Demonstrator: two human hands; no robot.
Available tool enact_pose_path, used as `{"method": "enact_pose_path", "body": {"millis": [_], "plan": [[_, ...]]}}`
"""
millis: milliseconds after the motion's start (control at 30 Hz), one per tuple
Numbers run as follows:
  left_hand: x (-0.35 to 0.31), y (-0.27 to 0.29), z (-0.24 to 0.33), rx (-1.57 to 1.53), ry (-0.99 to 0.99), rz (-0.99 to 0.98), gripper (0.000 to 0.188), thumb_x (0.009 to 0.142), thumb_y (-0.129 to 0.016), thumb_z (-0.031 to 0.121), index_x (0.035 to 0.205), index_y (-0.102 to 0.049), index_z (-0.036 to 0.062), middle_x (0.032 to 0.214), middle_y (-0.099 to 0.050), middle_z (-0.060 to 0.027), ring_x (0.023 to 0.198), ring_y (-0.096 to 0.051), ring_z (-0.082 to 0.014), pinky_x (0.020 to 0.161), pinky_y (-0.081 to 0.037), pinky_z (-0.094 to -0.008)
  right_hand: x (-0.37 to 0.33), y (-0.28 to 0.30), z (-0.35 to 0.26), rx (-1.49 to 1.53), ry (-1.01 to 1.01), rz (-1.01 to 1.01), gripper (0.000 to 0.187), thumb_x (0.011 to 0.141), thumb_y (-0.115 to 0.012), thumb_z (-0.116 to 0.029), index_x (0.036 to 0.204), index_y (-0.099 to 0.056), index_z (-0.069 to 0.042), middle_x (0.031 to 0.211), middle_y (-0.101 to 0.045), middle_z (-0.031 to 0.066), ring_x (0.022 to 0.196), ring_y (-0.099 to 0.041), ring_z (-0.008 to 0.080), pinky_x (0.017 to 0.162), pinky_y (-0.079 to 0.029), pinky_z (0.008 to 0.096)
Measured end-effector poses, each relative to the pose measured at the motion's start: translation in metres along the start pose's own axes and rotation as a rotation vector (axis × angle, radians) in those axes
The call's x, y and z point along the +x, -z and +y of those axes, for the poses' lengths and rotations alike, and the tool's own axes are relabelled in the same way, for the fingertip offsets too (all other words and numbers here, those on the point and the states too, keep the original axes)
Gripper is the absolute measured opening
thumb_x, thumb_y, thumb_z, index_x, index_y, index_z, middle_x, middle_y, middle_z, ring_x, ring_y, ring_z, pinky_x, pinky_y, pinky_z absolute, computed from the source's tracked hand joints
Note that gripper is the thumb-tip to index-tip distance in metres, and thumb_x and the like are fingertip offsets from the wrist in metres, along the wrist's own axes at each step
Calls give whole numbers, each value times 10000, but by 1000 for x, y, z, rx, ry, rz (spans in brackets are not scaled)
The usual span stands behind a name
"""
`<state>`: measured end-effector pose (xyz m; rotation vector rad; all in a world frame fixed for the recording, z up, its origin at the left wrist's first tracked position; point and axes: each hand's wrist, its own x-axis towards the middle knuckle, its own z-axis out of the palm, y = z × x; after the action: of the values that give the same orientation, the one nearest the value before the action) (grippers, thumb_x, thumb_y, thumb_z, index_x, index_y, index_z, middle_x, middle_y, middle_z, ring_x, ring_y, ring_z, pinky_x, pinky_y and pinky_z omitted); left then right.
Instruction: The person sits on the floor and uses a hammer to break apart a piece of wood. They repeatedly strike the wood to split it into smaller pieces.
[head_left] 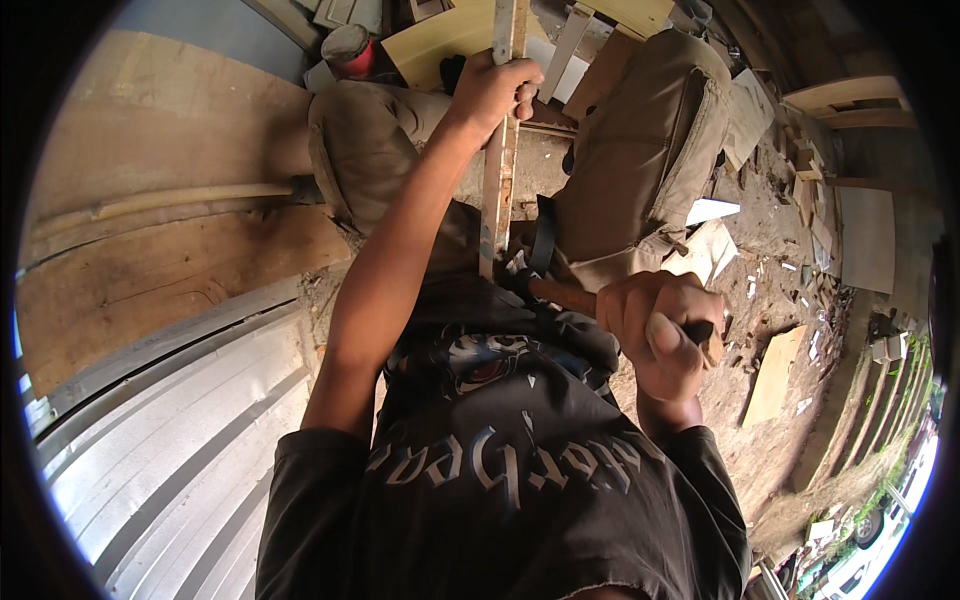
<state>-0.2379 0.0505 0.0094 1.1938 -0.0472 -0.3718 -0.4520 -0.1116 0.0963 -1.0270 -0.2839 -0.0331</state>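
We see our left hand (492,98) clamped around one long, pale bar (496,185) with brown marks; the bar runs through the fist, up past it to the upper edge and down between our two trousered legs. Our right hand (662,325) is closed around one wooden-handled tool (562,296), the handle's butt jutting out beyond the fist and its dark head near the bar's lower end; we cannot tell whether they touch. About us we count one red container (350,52) beyond the left knee, one ribbed metal sheet (195,470) at left, and one pale yellow board (775,375) lying at right.
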Motion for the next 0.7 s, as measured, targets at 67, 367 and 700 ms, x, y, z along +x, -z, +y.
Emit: {"method": "enact_pose_path", "body": {"millis": [67, 367, 700], "plan": [[4, 7, -6, -36, 43, 38, 132, 802, -593, 86, 710, -499, 77, 550, -456, 4, 425, -414, -94, 435, -342, -257, -5, 0, -1, -23, 38, -29, 355, 826, -588, -80, 564, -353, -33, 490, -385, 43, 420, -323, 166, 433, -297, 321], [5, 49, -26, -277, 136, -75, 249, 805, -564, 86, 628, -397, 137, 526, -393, 34, 417, -355, -110, 448, -328, -278, -19, 9, -6, -43, 182, -25, 389, 820, -594, -202, 559, -322, -107, 407, -350, 12, 327, -310, 149, 365, -273, 318], [-34, 105, -23, -447, -25, 169, 235, 801, -525, 86, 632, -375, 151, 538, -366, 32, 442, -331, -109, 475, -321, -279, -36, 74, -9, 192, 164, 94, 327, 890, -476, -162, 596, -337, -127, 470, -340, 8, 402, -288, 157, 459, -261, 345]]}}
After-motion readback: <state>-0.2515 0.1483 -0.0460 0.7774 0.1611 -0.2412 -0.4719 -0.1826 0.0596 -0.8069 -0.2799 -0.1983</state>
